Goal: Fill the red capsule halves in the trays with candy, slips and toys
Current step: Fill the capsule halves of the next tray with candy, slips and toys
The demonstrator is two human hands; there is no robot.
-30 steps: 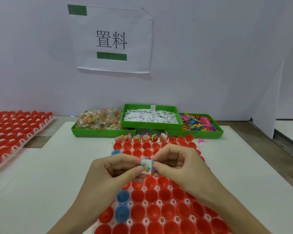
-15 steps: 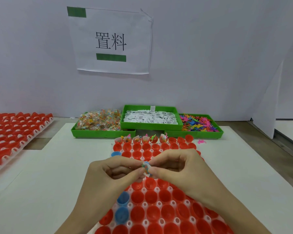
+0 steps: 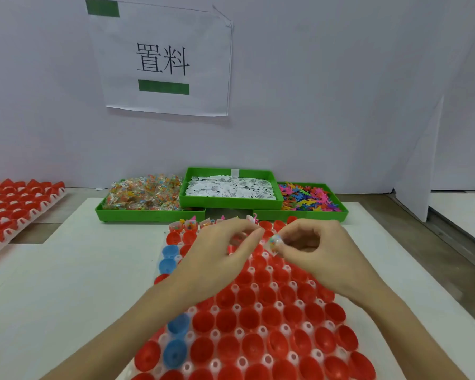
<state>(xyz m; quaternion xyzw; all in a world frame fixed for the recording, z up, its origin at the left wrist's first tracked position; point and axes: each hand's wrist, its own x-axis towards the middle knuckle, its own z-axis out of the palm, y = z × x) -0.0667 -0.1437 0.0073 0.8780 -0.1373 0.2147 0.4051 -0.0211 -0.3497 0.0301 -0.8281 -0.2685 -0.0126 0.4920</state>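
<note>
Above the far rows of the capsule tray [image 3: 258, 319], a small candy packet [image 3: 275, 241] is pinched by the right hand [image 3: 313, 248]; the left hand [image 3: 222, 250] is held curled beside it, and whether anything is gripped there cannot be told. The filling step is judged to be in hand. Next, an empty red half [image 3: 261, 263] at six o'clock of the packet must be targeted. Three green bins [image 3: 231, 207] are set at twelve o'clock on the desk [image 3: 80, 270].

Three green bins [image 3: 148, 215], four blue capsule halves [image 3: 170, 250], two hands [image 3: 222, 250], one paper sign [image 3: 162, 58].
</note>
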